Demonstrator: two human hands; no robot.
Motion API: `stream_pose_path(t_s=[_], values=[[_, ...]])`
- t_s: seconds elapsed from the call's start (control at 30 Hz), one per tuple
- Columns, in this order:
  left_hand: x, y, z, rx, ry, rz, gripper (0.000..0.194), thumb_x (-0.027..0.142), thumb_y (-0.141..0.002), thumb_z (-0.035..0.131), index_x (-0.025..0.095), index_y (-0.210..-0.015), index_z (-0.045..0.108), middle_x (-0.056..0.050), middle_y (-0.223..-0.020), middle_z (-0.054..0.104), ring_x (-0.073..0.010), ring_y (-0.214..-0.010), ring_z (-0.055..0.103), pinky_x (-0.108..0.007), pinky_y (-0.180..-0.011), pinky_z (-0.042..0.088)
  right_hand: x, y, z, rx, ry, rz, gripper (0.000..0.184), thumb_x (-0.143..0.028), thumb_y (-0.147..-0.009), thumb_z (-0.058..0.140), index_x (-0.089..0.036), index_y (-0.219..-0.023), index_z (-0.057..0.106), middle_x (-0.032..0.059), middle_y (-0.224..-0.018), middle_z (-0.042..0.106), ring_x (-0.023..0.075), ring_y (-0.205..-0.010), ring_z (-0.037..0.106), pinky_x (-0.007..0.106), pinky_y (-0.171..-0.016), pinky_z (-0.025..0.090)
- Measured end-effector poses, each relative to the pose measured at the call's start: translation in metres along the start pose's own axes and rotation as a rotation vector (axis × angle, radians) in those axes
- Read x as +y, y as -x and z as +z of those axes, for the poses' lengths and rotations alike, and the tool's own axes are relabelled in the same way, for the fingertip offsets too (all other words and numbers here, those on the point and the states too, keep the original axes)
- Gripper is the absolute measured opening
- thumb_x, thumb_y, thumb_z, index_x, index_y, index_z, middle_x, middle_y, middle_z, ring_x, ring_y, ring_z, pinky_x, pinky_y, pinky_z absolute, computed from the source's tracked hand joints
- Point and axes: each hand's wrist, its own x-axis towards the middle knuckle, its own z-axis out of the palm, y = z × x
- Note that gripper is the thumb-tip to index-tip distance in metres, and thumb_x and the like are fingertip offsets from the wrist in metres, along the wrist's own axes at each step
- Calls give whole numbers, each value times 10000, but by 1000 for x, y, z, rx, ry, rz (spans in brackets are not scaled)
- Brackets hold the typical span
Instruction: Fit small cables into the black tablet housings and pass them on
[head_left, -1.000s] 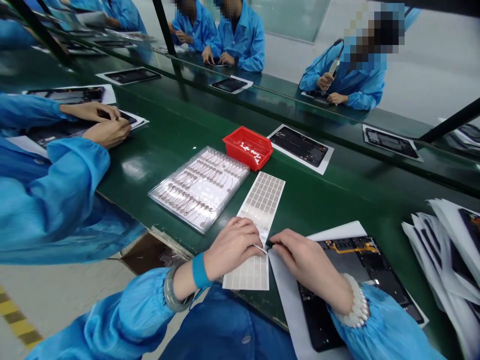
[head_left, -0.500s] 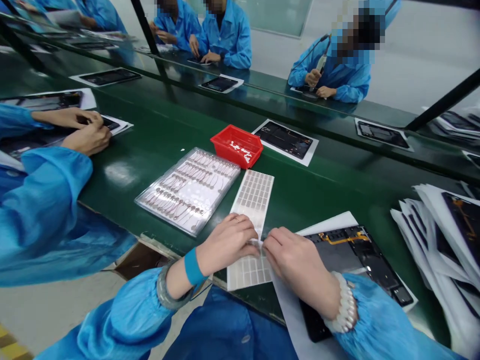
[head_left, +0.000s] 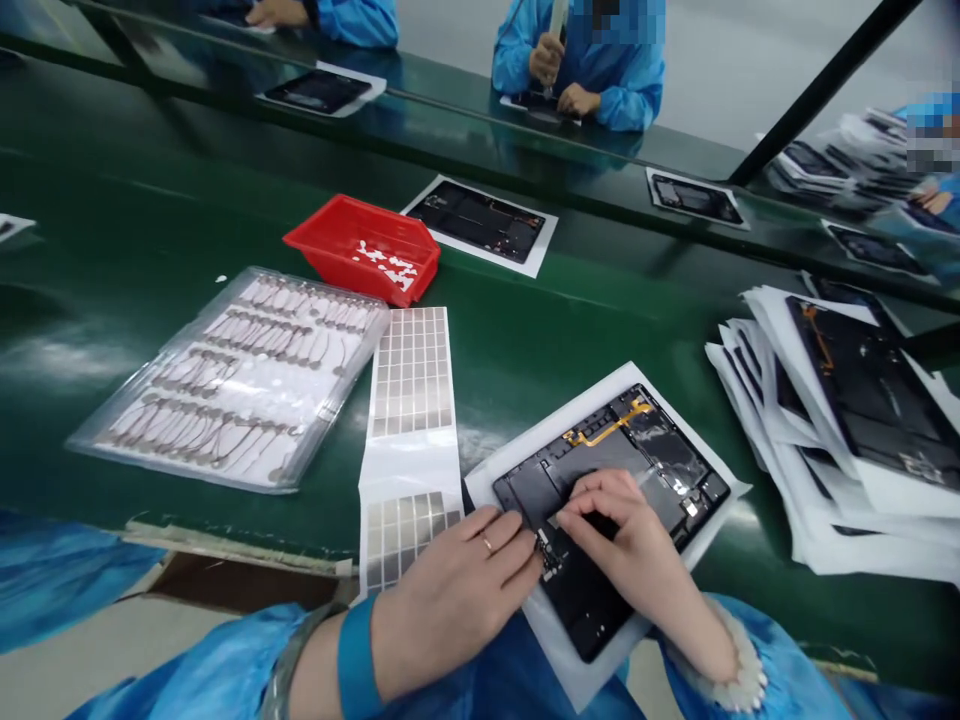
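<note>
A black tablet back housing (head_left: 645, 490) with an orange flex cable (head_left: 615, 425) lies slanted on white paper in front of me. My right hand (head_left: 619, 535) is over its middle, thumb and forefinger pinched on a small grey sticker (head_left: 556, 519), mostly covered by the fingertips. At the housing's left edge, my left hand (head_left: 472, 565) has its fingers bent over the rim; the thumb is hidden underneath. Left of the housing is a sheet of grey rectangular stickers (head_left: 411, 375), its near end partly under my left hand. Beside that sheet lies a clear tray (head_left: 296, 395) of small wired discs.
A red bin (head_left: 337, 235) with white scraps stands behind the tray. Another tablet housing (head_left: 480, 220) on paper lies farther back. Stacked housings between papers (head_left: 795, 450) are at the right. Across the bench, a co-worker (head_left: 577, 70) holds a tool.
Both hands have moved right from the sticker sheet onto the tablet housing, the right one pinching a small sticker. The housing now lies turned and nearer the middle. The view has shifted right.
</note>
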Motion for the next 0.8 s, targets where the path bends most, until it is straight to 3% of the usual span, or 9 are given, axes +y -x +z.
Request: stream_pose_path(t_s=[0.23,0.47,0.8], values=[[-2,7,-4,62,17,-81,338,119,-972,292,166,-1032,621,-53,-1030,636,-199,-1024,541,-340,-904,430,-7,15,10,53,123,27,185,-278,-843,575,-235,-677,645,47,-896,599,244,-958,471,442,-869,358],[-3,6,-2,-13,20,-64,211,123,-927,433,173,-1037,606,-59,-1016,619,-206,-996,552,-373,-905,435,-9,17,16,103,109,49,179,-261,-849,568,-233,-685,635,53,-897,585,249,-969,449,437,-850,360],[-3,7,0,-9,32,-74,257,135,-957,368,172,-1045,607,-55,-1009,622,-211,-998,547,-377,-908,435,-11,16,18,104,127,49,183,-256,-842,566,-239,-675,638,46,-866,583,251,-954,446,434,-838,340]])
